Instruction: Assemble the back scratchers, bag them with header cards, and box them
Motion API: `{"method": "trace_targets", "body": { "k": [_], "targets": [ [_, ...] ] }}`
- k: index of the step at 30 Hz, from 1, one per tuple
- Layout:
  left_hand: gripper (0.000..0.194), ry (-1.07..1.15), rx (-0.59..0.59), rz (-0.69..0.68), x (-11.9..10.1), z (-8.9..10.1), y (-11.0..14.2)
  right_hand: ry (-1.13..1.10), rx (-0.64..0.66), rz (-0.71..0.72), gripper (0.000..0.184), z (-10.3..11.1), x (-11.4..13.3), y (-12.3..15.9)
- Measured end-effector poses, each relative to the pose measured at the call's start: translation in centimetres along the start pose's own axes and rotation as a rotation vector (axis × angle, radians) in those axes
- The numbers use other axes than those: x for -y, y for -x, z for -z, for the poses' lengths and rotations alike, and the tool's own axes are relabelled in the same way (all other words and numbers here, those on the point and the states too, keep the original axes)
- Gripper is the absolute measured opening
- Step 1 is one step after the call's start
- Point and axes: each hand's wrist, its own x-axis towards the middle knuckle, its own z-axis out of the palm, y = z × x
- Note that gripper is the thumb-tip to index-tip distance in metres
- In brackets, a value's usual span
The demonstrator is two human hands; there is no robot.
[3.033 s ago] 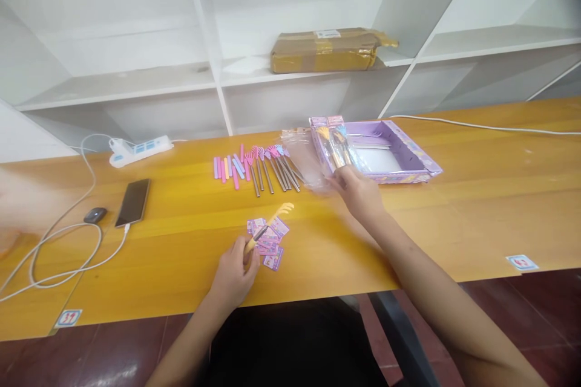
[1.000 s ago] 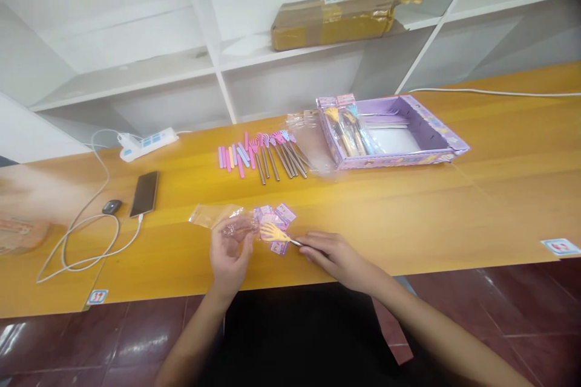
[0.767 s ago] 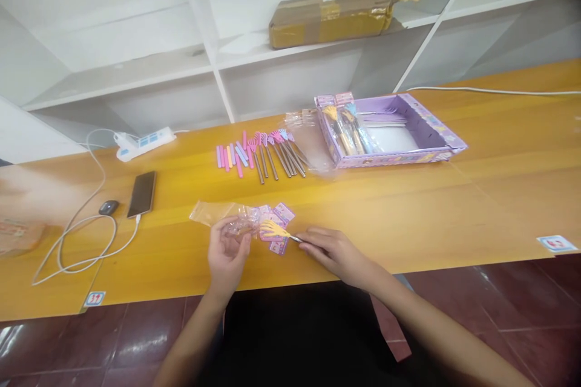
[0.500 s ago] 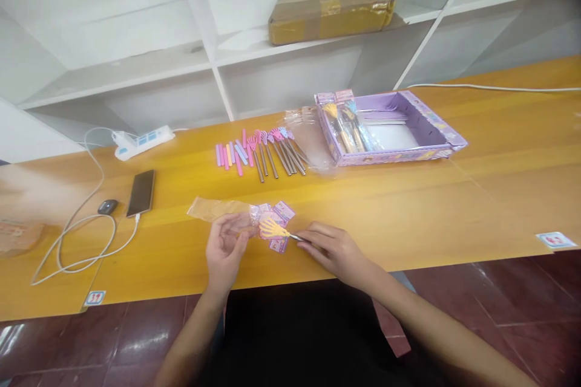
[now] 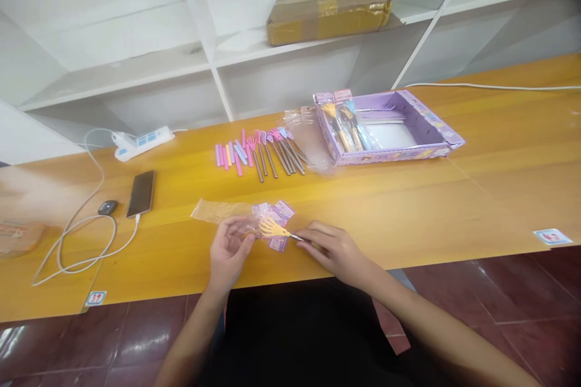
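My right hand (image 5: pixel 333 247) grips the metal shaft of a back scratcher (image 5: pixel 273 228) with a yellow hand-shaped head. That head points left, toward my left hand. A clear plastic bag (image 5: pixel 218 210) stretches out to the left from the fingers of my left hand (image 5: pixel 230 248), which pinch it near its right end. The head lies close to the bag's right end; whether it is inside cannot be made out. Under them on the table are several purple printed cards (image 5: pixel 282 210). Farther back lie several back scratchers (image 5: pixel 284 151) with metal shafts, beside pink, purple and blue tubes (image 5: pixel 231 154).
A purple box (image 5: pixel 399 154) at the back right holds bagged back scratchers (image 5: pixel 347 124). Clear bags (image 5: pixel 313 142) lie against its left side. On the left are a phone (image 5: pixel 141 193) on a cable, a black mouse (image 5: pixel 108 207) and a power strip (image 5: pixel 144 142). A taped carton (image 5: pixel 331 15) rests on the shelf.
My left hand and the bag have shifted slightly right, bringing the bag's end closer to the yellow head. My right hand has stayed nearly still.
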Motion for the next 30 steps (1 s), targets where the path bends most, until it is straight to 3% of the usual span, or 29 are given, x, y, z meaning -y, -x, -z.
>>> {"method": "trace_targets", "body": {
  "k": [5, 11, 18, 30],
  "targets": [
    [0.036, 0.009, 0.032, 0.006, 0.3, 0.5, 0.1, -0.056, 0.014, -0.039, 0.018, 0.2, 0.6, -0.2],
    [0.034, -0.004, -0.052, 0.038, 0.9, 1.0, 0.3, -0.082, 0.015, -0.062, 0.017, 0.3, 0.8, -0.1],
    [0.026, 0.043, -0.022, 0.015, 0.9, 0.6, 0.4, -0.103, 0.029, -0.085, 0.017, 0.3, 1.0, -0.2],
    [0.017, -0.065, 0.087, -0.008, 0.4, 0.7, 0.4, -0.132, 0.034, -0.081, 0.02, 0.1, 1.5, -0.1]
  ]
}}
